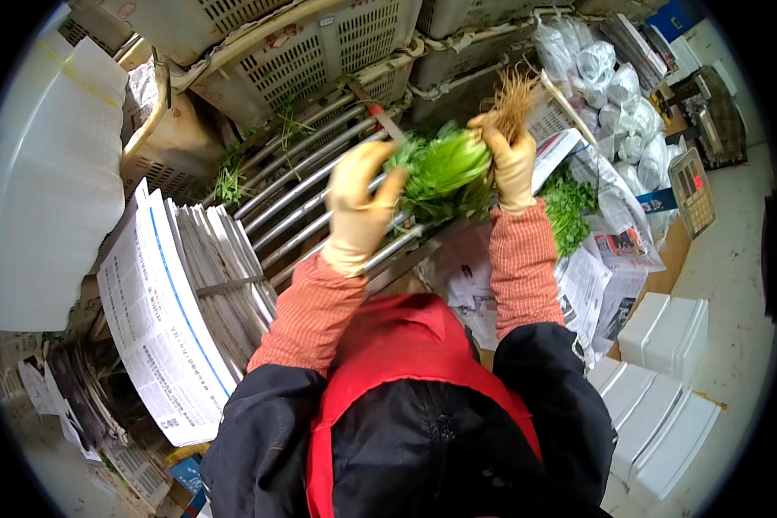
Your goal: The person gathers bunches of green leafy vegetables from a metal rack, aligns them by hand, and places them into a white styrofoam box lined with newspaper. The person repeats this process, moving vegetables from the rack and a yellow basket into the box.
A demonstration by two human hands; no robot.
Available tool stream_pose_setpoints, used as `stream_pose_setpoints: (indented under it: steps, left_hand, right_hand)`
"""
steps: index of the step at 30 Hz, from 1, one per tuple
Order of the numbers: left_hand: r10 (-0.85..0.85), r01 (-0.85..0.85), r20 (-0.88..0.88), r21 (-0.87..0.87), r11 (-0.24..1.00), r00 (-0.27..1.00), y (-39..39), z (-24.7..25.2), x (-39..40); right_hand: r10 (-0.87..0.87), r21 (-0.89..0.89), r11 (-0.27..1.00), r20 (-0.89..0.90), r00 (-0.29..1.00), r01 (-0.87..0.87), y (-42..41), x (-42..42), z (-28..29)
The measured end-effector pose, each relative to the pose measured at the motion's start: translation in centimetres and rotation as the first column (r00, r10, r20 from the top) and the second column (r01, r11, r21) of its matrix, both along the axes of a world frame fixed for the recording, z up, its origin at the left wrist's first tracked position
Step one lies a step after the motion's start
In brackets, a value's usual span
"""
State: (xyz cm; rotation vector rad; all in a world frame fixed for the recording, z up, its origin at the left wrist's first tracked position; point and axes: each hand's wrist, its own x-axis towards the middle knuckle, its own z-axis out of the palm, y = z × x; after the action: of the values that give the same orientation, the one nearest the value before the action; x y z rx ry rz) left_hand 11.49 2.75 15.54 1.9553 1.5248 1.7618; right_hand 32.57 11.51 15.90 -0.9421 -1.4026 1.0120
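A bunch of leafy green stems [450, 165] with long brown roots [515, 97] lies over a rack of metal bars [298, 206]. My right hand [508, 158], in a tan glove, is closed around the root end. My left hand [364, 194], gloved alike and somewhat blurred, is at the leafy end with thumb and fingers apart; it appears to hold nothing. A flat metal strip with a red part [377, 110] lies on the bars behind the bunch. More leafy greens [566, 207] rest on newspaper [583, 294] to the right of my right forearm.
Slotted plastic crates [304, 61] are stacked behind the rack. A strapped stack of newspapers [168, 311] stands at left, near a white foam sheet [52, 188]. At right are clear plastic bags [628, 116], a digital scale [691, 193] and white foam boxes [664, 408]. Loose sprigs [230, 175] lie by the rack.
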Motion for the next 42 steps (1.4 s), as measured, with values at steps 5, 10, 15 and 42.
stream_pose_setpoints:
  steps: [5,10,15,42]
  left_hand:
    - [-0.008,-0.022,-0.363,-0.079,0.997,0.932,1.2,-0.8,4.8]
    - [0.076,-0.079,-0.636,0.023,0.997,0.768,2.3,-1.9,4.6]
    - [-0.045,0.019,-0.482,-0.059,0.998,0.875,2.7,-1.2,3.0]
    - [-0.146,0.088,-0.438,-0.15,0.985,0.887,7.8,0.3,3.3]
  right_hand:
    - [-0.023,-0.044,0.999,0.021,1.0,0.024,-0.1,-2.4,-0.6]
    - [-0.108,-0.114,0.988,-0.044,0.993,0.103,-0.5,-4.1,-2.2]
    - [-0.269,-0.282,0.921,0.044,0.962,0.27,0.2,-2.8,-1.2]
    - [-0.27,0.107,0.962,0.296,0.916,0.25,8.5,2.7,-0.9]
